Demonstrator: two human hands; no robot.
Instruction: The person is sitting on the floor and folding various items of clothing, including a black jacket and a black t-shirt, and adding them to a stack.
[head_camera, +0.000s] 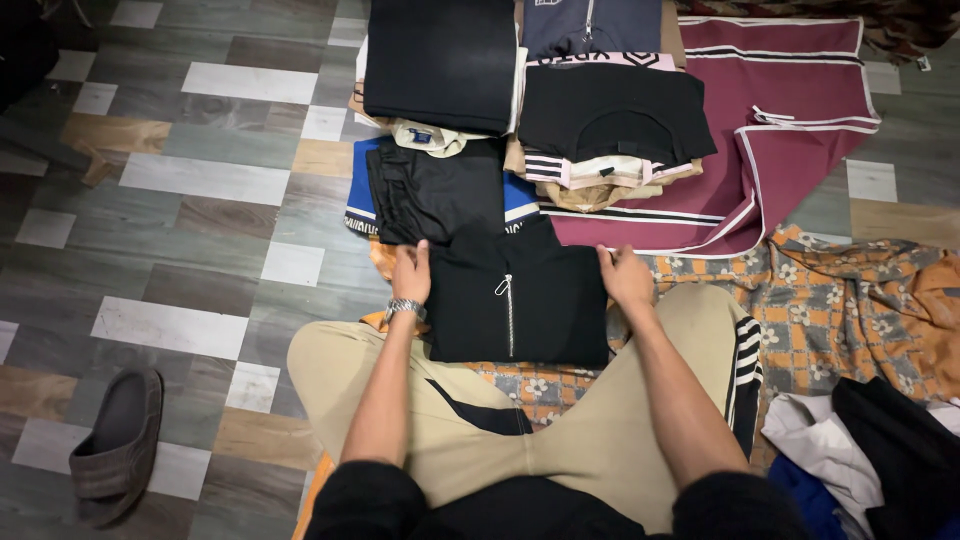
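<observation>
A folded black zip-up garment with a silver zipper pull lies on the floor cloth in front of my crossed legs. My left hand, with a metal watch on the wrist, grips its left edge. Its right upper edge is held by my right hand. Just beyond it lies a folded black piece on top of a blue garment.
Stacks of folded clothes and a black folded pile sit farther ahead. A maroon cloth with white stripes spreads at right. An orange floral sheet covers the floor, loose clothes at lower right, a grey slipper at left.
</observation>
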